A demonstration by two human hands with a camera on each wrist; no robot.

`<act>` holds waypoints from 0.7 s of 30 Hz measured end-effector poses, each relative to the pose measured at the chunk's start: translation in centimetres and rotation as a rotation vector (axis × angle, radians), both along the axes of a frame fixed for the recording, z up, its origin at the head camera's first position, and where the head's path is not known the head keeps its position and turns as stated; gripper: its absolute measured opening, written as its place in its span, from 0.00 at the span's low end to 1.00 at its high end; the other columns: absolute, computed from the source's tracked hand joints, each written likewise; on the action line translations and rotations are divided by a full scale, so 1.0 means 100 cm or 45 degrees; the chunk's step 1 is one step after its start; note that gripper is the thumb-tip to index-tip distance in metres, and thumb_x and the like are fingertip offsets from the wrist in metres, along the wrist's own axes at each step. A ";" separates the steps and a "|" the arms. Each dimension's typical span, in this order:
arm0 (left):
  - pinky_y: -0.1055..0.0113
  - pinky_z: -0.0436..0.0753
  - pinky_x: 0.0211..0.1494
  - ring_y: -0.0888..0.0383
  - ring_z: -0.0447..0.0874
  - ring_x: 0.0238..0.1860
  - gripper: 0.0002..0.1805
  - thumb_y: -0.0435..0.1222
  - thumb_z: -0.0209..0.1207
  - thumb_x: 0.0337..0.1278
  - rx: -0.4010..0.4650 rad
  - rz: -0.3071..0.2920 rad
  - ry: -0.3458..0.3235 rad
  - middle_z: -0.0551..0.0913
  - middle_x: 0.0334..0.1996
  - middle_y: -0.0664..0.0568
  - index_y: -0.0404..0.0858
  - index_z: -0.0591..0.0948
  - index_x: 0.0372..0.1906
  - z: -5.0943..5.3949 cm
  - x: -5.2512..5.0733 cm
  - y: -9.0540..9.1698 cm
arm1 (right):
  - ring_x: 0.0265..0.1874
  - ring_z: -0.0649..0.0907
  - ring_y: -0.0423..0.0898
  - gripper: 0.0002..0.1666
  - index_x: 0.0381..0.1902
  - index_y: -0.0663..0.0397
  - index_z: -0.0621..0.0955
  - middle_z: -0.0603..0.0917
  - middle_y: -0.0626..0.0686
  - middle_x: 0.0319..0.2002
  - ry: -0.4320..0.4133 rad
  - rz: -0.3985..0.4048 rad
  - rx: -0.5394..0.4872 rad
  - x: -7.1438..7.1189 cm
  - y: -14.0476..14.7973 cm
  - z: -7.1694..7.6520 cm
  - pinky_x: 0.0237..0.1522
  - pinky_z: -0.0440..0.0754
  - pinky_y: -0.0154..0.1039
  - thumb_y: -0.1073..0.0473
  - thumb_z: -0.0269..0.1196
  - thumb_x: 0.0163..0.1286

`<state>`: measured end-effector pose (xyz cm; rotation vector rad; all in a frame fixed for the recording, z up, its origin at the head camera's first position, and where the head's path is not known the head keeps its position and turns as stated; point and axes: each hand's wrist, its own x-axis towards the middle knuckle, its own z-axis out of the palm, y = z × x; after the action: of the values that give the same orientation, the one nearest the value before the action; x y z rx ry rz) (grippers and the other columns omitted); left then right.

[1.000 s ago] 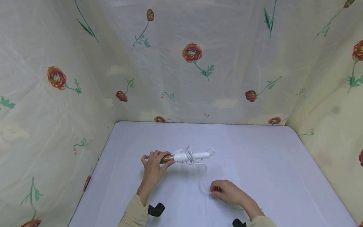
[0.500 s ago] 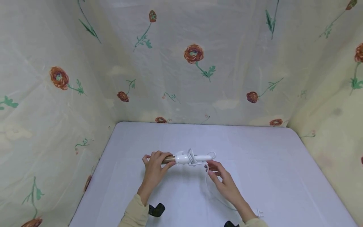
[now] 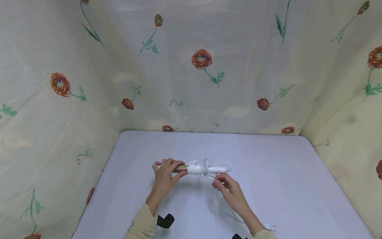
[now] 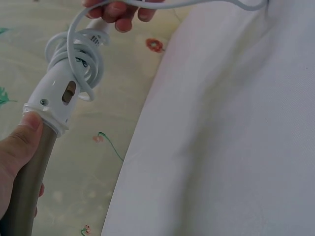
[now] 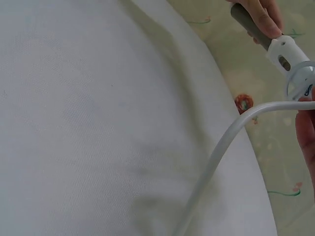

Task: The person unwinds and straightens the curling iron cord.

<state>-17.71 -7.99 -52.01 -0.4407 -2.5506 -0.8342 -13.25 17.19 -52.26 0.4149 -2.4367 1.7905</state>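
Head view: centre of frame, my left hand [image 3: 163,177] grips the curling iron [image 3: 194,170] by its barrel [image 3: 180,168] while my right hand [image 3: 233,194] pinches the white cord [image 5: 221,146]. Several loops [image 3: 205,170] already circle the handle [image 3: 218,170]; the stretch to the plug [image 3: 270,226], lower right, hangs loose, so I judge it only part-wound.

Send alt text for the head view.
The left hand grips the gold barrel of a white-handled wand above a pale table, while the right hand pinches its cord, coiled round the handle. A plug shows near the right sleeve; floral cloth hangs behind.
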 end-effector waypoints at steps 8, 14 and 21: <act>0.46 0.53 0.55 0.58 0.73 0.41 0.21 0.54 0.63 0.47 -0.003 -0.002 0.006 0.80 0.37 0.59 0.52 0.82 0.47 0.002 0.000 0.002 | 0.32 0.82 0.40 0.09 0.39 0.56 0.75 0.81 0.57 0.32 -0.121 0.112 -0.033 0.003 0.000 -0.007 0.39 0.82 0.37 0.55 0.58 0.70; 0.46 0.53 0.55 0.58 0.72 0.39 0.21 0.54 0.63 0.47 0.005 0.008 0.034 0.80 0.37 0.59 0.52 0.82 0.47 0.005 -0.002 0.000 | 0.31 0.82 0.38 0.10 0.37 0.56 0.75 0.82 0.55 0.32 -0.207 0.145 -0.002 0.004 -0.002 -0.012 0.39 0.82 0.41 0.55 0.59 0.69; 0.44 0.53 0.55 0.58 0.72 0.39 0.20 0.53 0.64 0.46 0.011 0.012 0.061 0.80 0.36 0.59 0.52 0.82 0.46 0.007 -0.003 -0.002 | 0.31 0.80 0.37 0.11 0.38 0.56 0.75 0.80 0.65 0.34 -0.178 0.207 0.070 0.001 -0.001 -0.019 0.36 0.80 0.35 0.54 0.59 0.69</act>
<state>-18.03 -8.23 -51.35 -0.4403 -2.5021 -0.8213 -13.12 17.11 -54.19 0.5241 -2.6214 1.8778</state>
